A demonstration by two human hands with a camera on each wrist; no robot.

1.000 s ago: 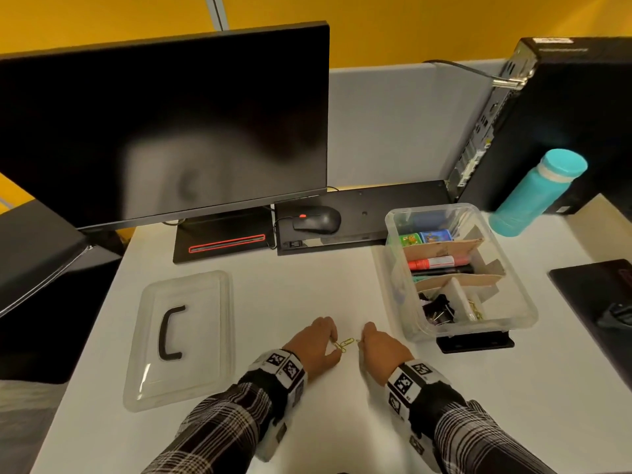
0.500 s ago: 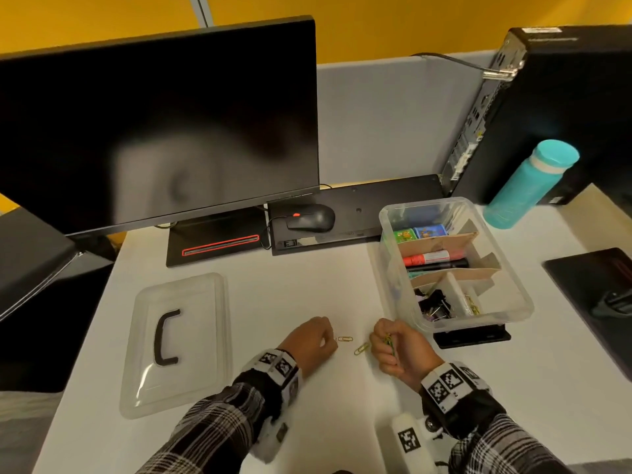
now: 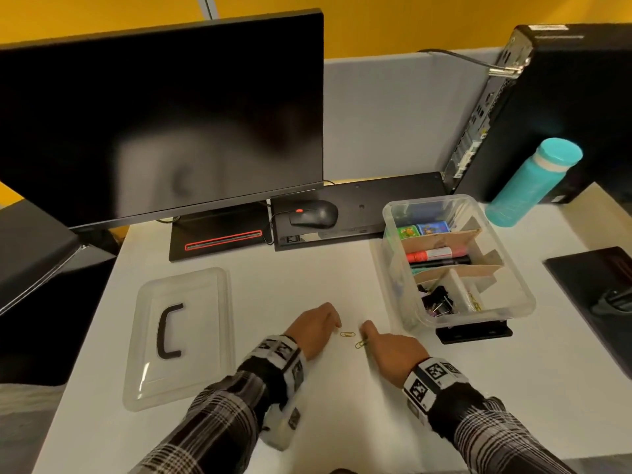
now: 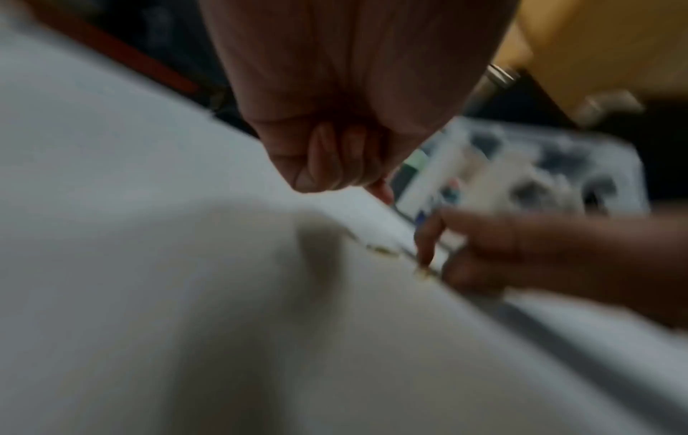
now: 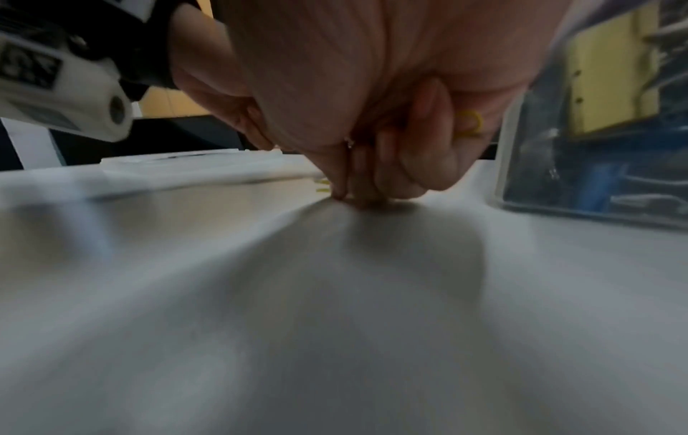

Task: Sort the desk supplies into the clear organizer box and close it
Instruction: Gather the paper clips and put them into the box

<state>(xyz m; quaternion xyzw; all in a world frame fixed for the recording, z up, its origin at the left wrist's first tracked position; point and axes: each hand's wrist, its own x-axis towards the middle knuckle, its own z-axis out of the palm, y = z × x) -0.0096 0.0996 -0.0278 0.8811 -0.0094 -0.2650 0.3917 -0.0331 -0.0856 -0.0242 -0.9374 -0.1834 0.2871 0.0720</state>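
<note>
- The right hand [image 3: 393,350] now lies palm down on the counter [image 3: 307,422], fingertips on a gold paperclip [image 3: 359,344]; half a second ago it was turned up with its fingers curled around a clip.
- The right wrist view shows its grip curled, with a yellow clip [image 5: 470,123] tucked against the fingers, so it is grasping at least that one.
- The left hand [image 3: 314,328] has barely moved: it rests on the counter with fingers curled under, and nothing shows in its grip.
- A second gold paperclip [image 3: 347,334] lies flat between the two hands, just beside the left fingertips, where it was before.
- The clear organizer box [image 3: 513,285] stands open to the right of the hands, as earlier, with markers, black binder clips and small coloured items in its cardboard-divided sections.
- Its clear lid [image 3: 191,302], black handle up, lies flat on the counter to the left, unchanged.
- Behind are the monitor [image 3: 160,118], a mouse [image 3: 314,214] and a teal bottle [image 3: 533,181].
</note>
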